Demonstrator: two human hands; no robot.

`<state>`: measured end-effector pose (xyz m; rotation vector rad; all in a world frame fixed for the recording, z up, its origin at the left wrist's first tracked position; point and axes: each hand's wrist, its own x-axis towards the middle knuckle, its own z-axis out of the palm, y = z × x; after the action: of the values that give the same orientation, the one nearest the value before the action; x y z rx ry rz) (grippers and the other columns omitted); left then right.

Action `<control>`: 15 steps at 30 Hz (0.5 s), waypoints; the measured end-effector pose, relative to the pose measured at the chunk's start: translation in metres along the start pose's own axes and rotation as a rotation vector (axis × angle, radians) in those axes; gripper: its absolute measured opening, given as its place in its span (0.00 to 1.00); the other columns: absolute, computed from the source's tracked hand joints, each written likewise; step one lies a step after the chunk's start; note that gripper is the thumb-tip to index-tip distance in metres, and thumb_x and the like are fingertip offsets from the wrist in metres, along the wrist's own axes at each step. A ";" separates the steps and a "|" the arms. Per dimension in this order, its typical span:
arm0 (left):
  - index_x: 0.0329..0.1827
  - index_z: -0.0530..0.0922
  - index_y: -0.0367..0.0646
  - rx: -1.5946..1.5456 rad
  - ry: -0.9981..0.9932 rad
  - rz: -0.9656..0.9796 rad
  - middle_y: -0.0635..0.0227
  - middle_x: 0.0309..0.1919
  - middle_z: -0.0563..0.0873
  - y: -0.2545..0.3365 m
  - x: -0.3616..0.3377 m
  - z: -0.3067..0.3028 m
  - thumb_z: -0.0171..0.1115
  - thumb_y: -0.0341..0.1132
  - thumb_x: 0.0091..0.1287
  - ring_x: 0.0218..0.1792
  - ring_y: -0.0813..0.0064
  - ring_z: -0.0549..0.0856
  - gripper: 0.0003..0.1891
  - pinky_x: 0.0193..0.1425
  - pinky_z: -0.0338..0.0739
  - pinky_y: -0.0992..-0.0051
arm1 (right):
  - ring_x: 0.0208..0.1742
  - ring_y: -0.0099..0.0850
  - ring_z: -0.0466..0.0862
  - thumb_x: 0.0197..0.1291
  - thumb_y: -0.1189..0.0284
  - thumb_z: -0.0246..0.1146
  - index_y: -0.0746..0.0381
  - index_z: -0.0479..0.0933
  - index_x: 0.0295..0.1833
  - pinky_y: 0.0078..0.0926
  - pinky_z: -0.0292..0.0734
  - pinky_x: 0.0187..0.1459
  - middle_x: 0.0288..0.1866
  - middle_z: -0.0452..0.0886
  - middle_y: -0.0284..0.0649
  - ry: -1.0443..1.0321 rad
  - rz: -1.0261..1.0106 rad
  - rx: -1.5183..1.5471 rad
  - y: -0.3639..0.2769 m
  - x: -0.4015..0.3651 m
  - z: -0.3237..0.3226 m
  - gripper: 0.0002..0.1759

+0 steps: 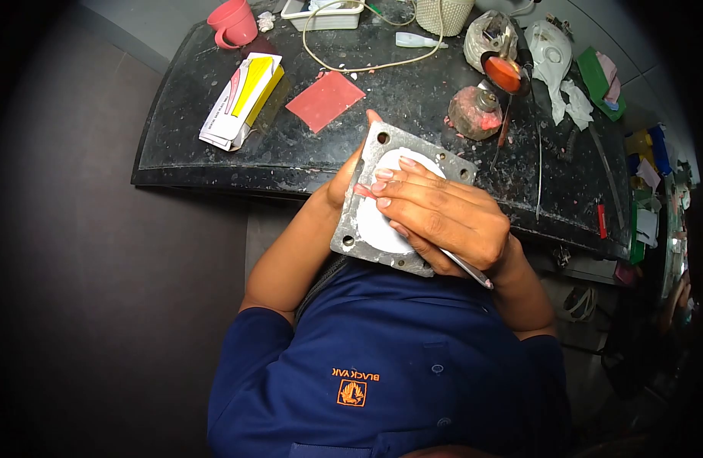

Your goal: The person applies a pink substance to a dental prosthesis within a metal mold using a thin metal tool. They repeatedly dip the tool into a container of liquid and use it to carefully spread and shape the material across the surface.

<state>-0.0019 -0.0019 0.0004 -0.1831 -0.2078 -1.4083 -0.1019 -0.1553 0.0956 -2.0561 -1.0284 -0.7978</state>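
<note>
A square grey metal plate (383, 139) with holes near its corners is held above my lap. White plaster (378, 229) fills its middle. My left hand (344, 182) grips the plate from its left side and underneath, with most fingers hidden. Over the plaster lies my right hand (443, 214), its fingertips by a small pink strip (364, 191) at the plaster's left part. A slim metal tool (470, 269) sticks out below my right palm, held in that hand.
On the black table (214, 164) are a pink sheet (325, 101), a white-yellow box (241, 99), a pink mug (233, 24), a glass burner (475, 113), a round orange-filled pan (504, 72), a white tube (419, 40), a cable and a red object (602, 220).
</note>
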 end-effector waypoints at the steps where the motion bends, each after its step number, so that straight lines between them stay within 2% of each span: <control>1: 0.59 0.79 0.32 -0.021 -0.054 -0.011 0.55 0.48 0.87 0.000 0.001 -0.002 0.27 0.81 0.69 0.45 0.66 0.90 0.55 0.48 0.90 0.68 | 0.51 0.45 0.91 0.55 0.82 0.74 0.72 0.84 0.49 0.46 0.88 0.60 0.48 0.88 0.49 0.005 0.005 -0.004 -0.001 0.000 0.000 0.15; 3: 0.59 0.78 0.32 -0.043 -0.106 -0.023 0.55 0.49 0.87 0.001 0.001 -0.002 0.26 0.81 0.69 0.46 0.66 0.90 0.55 0.48 0.90 0.69 | 0.51 0.45 0.91 0.55 0.82 0.73 0.72 0.84 0.49 0.46 0.88 0.60 0.48 0.88 0.49 0.011 0.011 -0.008 -0.002 0.000 0.000 0.15; 5: 0.60 0.78 0.32 0.051 0.062 -0.006 0.55 0.49 0.87 0.003 -0.003 0.000 0.27 0.81 0.69 0.47 0.66 0.89 0.55 0.50 0.89 0.68 | 0.52 0.45 0.91 0.55 0.81 0.73 0.72 0.84 0.49 0.46 0.88 0.60 0.48 0.88 0.49 -0.005 0.011 0.001 -0.002 0.000 0.000 0.15; 6: 0.60 0.78 0.32 0.049 0.063 -0.008 0.55 0.49 0.87 0.002 -0.001 0.001 0.27 0.81 0.69 0.47 0.66 0.89 0.55 0.50 0.89 0.68 | 0.52 0.45 0.91 0.55 0.81 0.73 0.72 0.84 0.49 0.46 0.88 0.60 0.48 0.88 0.49 -0.004 0.013 0.001 -0.002 0.000 -0.001 0.15; 8: 0.61 0.78 0.33 -0.037 -0.100 -0.014 0.55 0.49 0.87 -0.002 0.003 0.002 0.27 0.81 0.70 0.48 0.67 0.89 0.55 0.52 0.89 0.67 | 0.52 0.44 0.91 0.54 0.81 0.73 0.71 0.84 0.49 0.46 0.88 0.60 0.49 0.88 0.49 -0.015 0.002 0.000 -0.001 -0.001 -0.001 0.15; 11: 0.63 0.77 0.32 -0.106 -0.205 -0.035 0.55 0.50 0.86 -0.004 0.005 -0.002 0.27 0.81 0.70 0.49 0.67 0.89 0.55 0.55 0.88 0.66 | 0.53 0.44 0.91 0.53 0.81 0.73 0.71 0.84 0.49 0.46 0.88 0.61 0.49 0.88 0.49 -0.021 0.010 0.004 -0.001 -0.001 0.000 0.16; 15: 0.67 0.74 0.32 -0.116 -0.222 -0.033 0.54 0.53 0.86 -0.005 0.005 -0.003 0.26 0.80 0.70 0.51 0.65 0.88 0.55 0.57 0.88 0.66 | 0.53 0.44 0.90 0.54 0.81 0.72 0.71 0.84 0.49 0.46 0.88 0.61 0.49 0.88 0.50 -0.020 0.000 0.007 0.000 -0.002 -0.002 0.16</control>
<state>-0.0055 -0.0082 -0.0013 -0.4341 -0.3137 -1.4336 -0.1034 -0.1574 0.0955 -2.0615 -1.0412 -0.7741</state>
